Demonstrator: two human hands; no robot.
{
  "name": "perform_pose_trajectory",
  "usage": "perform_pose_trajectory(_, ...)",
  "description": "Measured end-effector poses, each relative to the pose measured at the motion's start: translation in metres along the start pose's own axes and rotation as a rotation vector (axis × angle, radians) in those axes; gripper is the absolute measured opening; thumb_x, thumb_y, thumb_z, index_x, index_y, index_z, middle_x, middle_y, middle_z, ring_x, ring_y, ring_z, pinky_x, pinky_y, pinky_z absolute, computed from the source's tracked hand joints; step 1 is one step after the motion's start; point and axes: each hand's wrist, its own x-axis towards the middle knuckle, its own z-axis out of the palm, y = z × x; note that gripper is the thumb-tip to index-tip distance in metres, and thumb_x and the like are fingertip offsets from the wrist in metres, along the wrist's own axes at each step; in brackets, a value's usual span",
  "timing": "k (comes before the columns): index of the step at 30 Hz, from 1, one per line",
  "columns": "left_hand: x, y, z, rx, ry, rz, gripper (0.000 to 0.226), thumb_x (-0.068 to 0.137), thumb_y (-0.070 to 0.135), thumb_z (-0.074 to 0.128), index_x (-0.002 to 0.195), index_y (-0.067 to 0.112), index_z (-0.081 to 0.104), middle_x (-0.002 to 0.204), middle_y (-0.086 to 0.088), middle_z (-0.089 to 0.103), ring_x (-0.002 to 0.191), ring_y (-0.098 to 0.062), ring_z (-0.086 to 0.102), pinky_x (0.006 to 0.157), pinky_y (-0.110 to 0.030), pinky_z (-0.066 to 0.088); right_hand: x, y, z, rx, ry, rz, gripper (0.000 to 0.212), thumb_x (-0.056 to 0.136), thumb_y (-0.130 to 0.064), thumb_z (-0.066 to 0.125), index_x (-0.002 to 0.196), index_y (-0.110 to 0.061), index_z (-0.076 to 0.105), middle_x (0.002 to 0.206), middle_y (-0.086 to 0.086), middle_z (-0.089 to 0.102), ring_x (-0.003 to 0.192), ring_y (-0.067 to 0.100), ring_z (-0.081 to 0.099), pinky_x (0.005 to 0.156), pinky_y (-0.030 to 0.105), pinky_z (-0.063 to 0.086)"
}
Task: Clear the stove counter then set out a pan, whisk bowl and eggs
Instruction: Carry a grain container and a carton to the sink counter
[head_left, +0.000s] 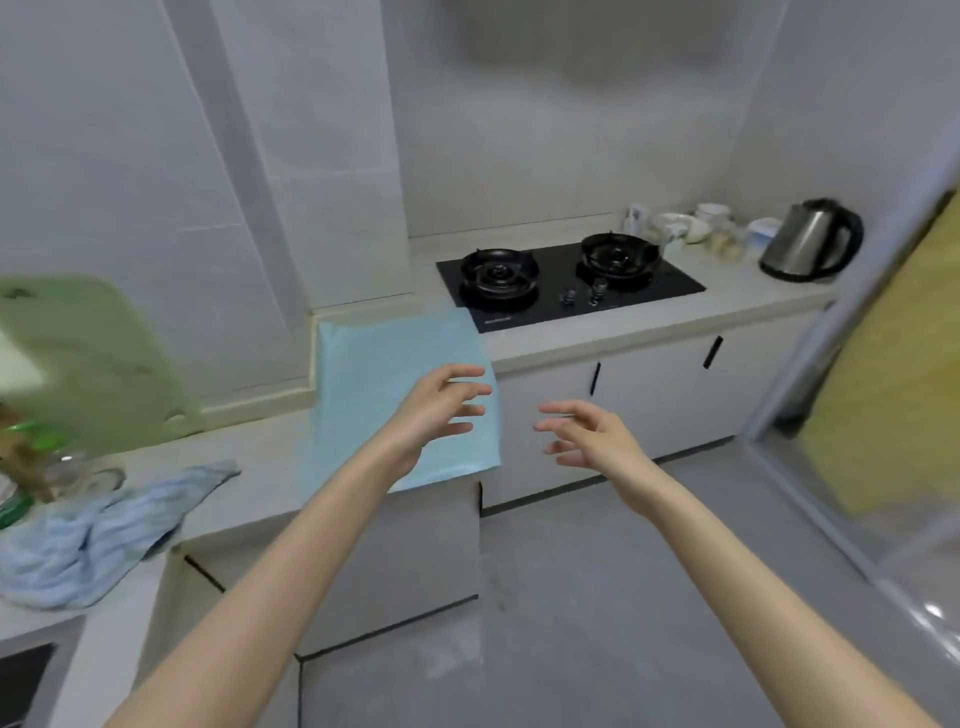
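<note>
A black two-burner gas stove (569, 283) is set into the pale counter (649, 325) at the back right, with nothing on its burners. Beside it on the right stand several white bowls and cups (685, 226) and a steel electric kettle (810, 241). A light blue mat (374, 374) lies flat on the counter left of the stove. My left hand (441, 408) hovers over the mat's near right corner, fingers spread and holding nothing. My right hand (587, 434) is out in the air in front of the cabinets, fingers loosely spread, also holding nothing.
A green cutting board (104, 364) leans against the wall at left. A crumpled blue cloth (104, 535) lies on the near counter, next to a clear bottle with a green cap (31, 467). A sink corner (26, 680) shows at bottom left. A glass sliding door (883, 389) stands at right.
</note>
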Motion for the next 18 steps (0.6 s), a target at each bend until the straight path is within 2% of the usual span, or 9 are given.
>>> perform_pose_trajectory(7,0.139,0.034,0.089,0.027,-0.187,0.013,0.024,0.091,0.021,0.063,0.114,0.025,0.062,0.106,0.007,0.065,0.091,-0.011,0.067,0.082,-0.027,0.056,0.08,0.009,-0.109,0.055,0.204,0.017,0.024,0.097,-0.015,0.051,0.118,-0.019,0.061,0.109,-0.003,0.07,0.083,0.014,0.066,0.082,0.028,0.055)
perform_pose_trajectory(12,0.233,0.055,0.163,0.024,-0.232,0.037,0.026,0.09,0.023,0.063,0.116,0.025,0.062,0.111,0.006,0.065,0.099,-0.014,0.067,0.076,-0.023,0.055,0.147,0.021,-0.196,0.063,0.268,0.01,0.023,0.097,-0.017,0.051,0.117,-0.02,0.061,0.114,-0.003,0.067,0.086,0.014,0.066,0.082,0.029,0.054)
perform_pose_trajectory(18,0.342,0.096,0.263,0.006,-0.239,0.054,0.025,0.093,0.022,0.058,0.117,0.025,0.06,0.114,0.006,0.066,0.099,-0.012,0.066,0.084,-0.028,0.055,0.231,0.016,-0.32,0.027,0.287,-0.004,0.024,0.097,-0.011,0.049,0.113,-0.022,0.061,0.115,-0.001,0.065,0.087,0.015,0.064,0.083,0.031,0.054)
